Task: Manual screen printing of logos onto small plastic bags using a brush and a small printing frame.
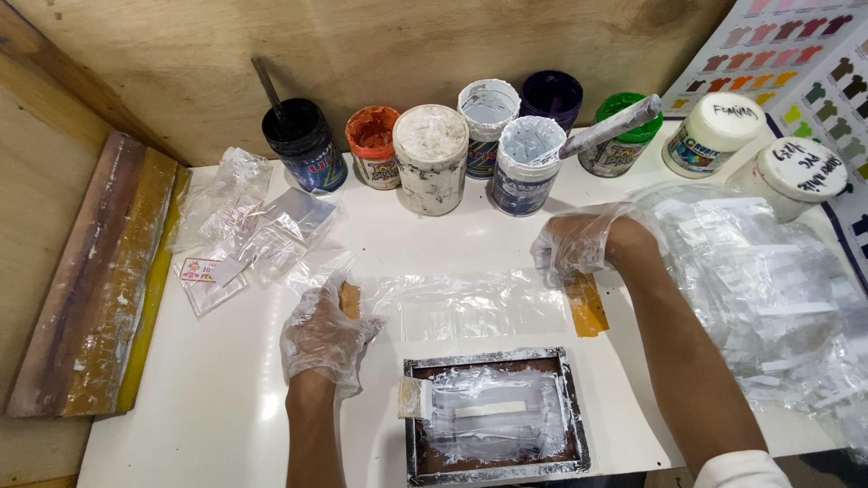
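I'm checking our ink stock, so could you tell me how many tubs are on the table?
9 tubs, all along the back edge: seven in a cluster from black at left to green, two white-lidded ones at right. None seem hidden.

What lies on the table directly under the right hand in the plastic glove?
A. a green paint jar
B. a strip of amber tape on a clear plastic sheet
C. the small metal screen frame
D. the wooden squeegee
B: the right hand presses on the clear plastic sheet, and a strip of amber tape shows just below its fingers; the screen frame lies nearer the person.
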